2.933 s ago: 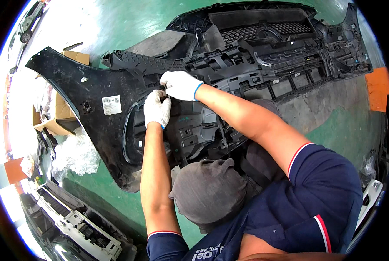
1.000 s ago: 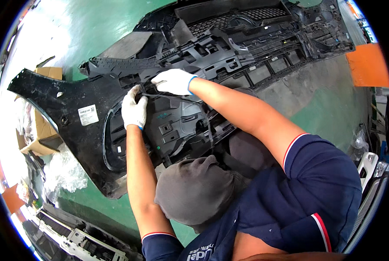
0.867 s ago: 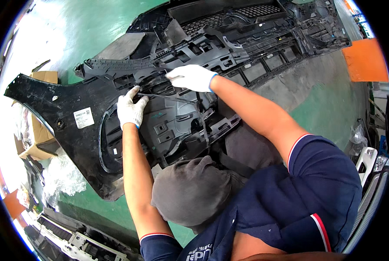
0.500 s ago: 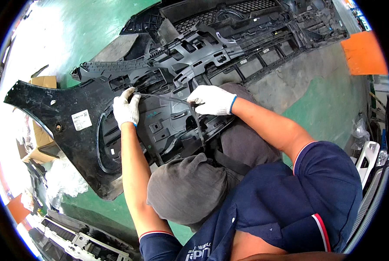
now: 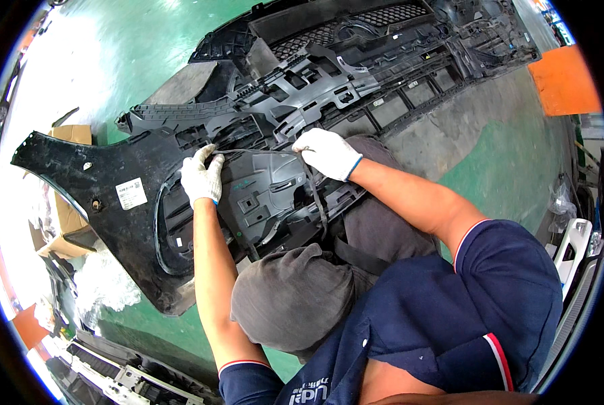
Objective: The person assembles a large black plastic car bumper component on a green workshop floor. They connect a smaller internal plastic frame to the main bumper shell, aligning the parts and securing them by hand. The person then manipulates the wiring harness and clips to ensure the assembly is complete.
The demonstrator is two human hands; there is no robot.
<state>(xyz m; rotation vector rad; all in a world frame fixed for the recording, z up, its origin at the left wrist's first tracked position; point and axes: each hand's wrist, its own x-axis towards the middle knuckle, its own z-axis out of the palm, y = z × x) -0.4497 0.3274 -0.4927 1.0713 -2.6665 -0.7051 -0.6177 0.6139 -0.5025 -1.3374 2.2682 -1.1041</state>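
Note:
A thin dark flexible strip (image 5: 319, 200) runs between my two gloved hands, and its free end hangs down past the right one. My left hand (image 5: 202, 177), in a white knit glove, pinches one stretch of it at the upper edge of the black car bumper cover (image 5: 150, 158). My right hand (image 5: 328, 152), also gloved, closes its fingertips on the strip farther right, above the part. Beneath the strip lies a dark grey moulded plastic panel (image 5: 253, 196) with ribs and square openings. Whether the strip is cable or rubber trim I cannot tell.
Beyond my hands lie more black bumper parts (image 5: 302, 88) and a mesh grille (image 5: 356, 30). A cardboard box (image 5: 69, 219) and crumpled clear plastic (image 5: 106, 287) are at left. An orange panel (image 5: 565, 81) stands at far right; white-framed parts (image 5: 126, 378) lie at lower left.
My right hand has risen slightly and moved a little, drawing the strip straighter between the hands. My left hand keeps its grip. The whole view has shifted slightly.

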